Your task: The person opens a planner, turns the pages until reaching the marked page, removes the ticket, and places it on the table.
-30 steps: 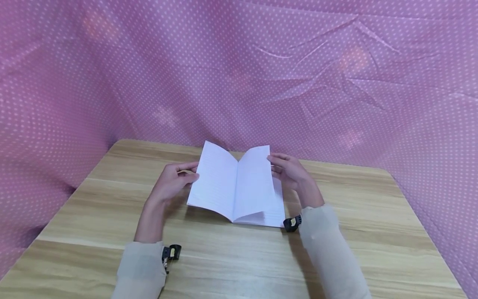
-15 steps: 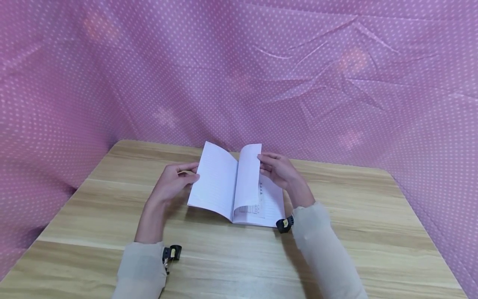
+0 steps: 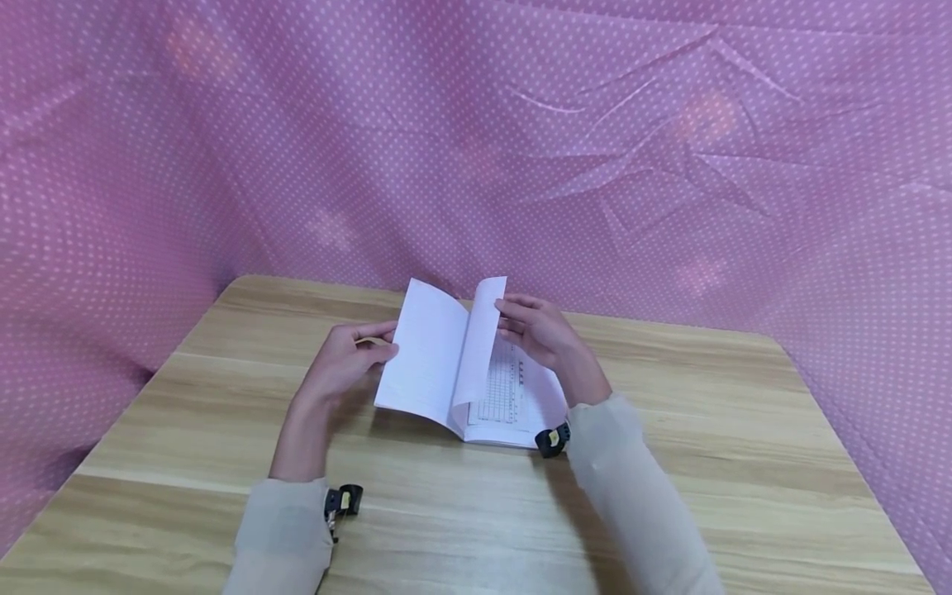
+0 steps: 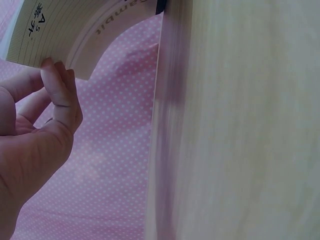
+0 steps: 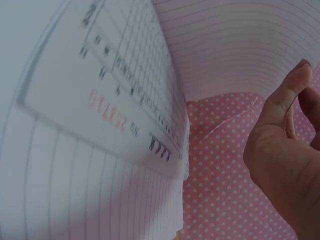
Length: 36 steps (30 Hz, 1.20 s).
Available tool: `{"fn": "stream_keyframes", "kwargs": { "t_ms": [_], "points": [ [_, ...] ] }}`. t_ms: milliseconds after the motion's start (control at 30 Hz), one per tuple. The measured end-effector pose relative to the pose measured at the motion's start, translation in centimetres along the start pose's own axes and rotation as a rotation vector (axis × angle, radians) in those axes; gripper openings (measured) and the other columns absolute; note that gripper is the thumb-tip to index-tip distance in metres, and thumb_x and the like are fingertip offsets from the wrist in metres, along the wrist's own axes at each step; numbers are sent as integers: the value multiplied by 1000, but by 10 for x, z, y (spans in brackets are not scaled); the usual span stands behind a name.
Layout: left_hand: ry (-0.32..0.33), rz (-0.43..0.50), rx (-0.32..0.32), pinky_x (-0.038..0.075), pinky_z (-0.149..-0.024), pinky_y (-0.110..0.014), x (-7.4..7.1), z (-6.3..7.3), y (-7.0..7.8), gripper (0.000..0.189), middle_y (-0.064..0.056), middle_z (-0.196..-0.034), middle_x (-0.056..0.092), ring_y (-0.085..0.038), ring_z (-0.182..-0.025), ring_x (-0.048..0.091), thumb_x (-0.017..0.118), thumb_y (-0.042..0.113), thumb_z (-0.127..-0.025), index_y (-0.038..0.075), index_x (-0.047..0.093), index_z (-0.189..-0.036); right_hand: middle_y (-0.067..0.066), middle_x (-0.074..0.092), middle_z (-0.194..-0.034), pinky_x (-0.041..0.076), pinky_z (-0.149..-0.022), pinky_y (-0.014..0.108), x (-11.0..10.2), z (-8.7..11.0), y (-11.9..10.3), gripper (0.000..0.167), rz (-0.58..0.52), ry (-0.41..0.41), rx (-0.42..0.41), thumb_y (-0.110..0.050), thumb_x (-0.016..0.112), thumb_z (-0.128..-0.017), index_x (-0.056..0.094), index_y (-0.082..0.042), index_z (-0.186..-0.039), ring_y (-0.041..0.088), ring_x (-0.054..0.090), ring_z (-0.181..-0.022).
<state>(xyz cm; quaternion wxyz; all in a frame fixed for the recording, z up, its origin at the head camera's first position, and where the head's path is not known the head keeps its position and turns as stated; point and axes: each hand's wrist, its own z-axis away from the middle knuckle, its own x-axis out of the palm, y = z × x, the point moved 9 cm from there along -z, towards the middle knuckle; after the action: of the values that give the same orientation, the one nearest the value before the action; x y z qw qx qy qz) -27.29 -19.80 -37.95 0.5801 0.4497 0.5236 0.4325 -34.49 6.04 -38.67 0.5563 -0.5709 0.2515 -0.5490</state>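
An open lined notebook (image 3: pixel 420 355) lies toward the back of the table, its left half lifted off the surface. My left hand (image 3: pixel 345 364) pinches that half at its outer edge; handwriting and a printed back side show above the fingers in the left wrist view. With thumb and fingers, my right hand (image 3: pixel 543 335) holds the outer edge of a raised, curling page (image 3: pixel 476 355). Under this page a printed form slip (image 3: pixel 500 392) with a table grid rests on the right-hand lined page. Red digits on the slip (image 5: pixel 107 110) show in the right wrist view.
The wooden table (image 3: pixel 431 529) has rounded back corners. Directly behind it and along both sides hangs a pink dotted cloth (image 3: pixel 476 149). A small black camera (image 3: pixel 552 440) on the right wrist overlaps the notebook's near right corner.
My right hand has moved left with the page edge, curling the page further over. More of the printed slip beneath has come into view. The left hand has stayed in place.
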Motion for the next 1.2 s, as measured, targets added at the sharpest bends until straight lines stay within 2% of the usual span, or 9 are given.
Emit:
{"fn": "stream_keyframes", "kwargs": {
  "t_ms": [333,533,867,1200],
  "points": [
    [-1,1,12,58,-80,-31,-1,1,4,43,-20,-120,60,-20,-94,61,65,4,-97,-2,58,-139,9,69,-96,58,-71,22,14,-6,-3,12,4,-2,-15,-8,64,-100,65,-5,-111,16,67,-81],
    [6,8,9,58,-77,-27,-1,0,3,43,-20,-120,61,-20,-95,61,65,2,-96,-3,58,-139,9,69,-92,59,-69,22,23,-12,9,6,4,-6,13,-5,64,-99,65,-4,-105,16,68,-78],
    [12,19,-3,59,-77,-30,-1,1,0,41,-20,-121,61,-20,-93,62,64,3,-97,-3,60,-137,9,69,-93,59,-70,24,37,-18,18,7,46,-21,-16,-5,64,-99,65,-3,-106,17,69,-78],
    [5,46,3,59,-76,-31,1,2,-1,41,-20,-120,61,-18,-90,64,64,5,-98,-3,60,-138,10,69,-88,58,-67,23,52,-22,30,9,80,-31,16,-6,67,-98,65,-2,-106,16,67,-73]
  ]
}}
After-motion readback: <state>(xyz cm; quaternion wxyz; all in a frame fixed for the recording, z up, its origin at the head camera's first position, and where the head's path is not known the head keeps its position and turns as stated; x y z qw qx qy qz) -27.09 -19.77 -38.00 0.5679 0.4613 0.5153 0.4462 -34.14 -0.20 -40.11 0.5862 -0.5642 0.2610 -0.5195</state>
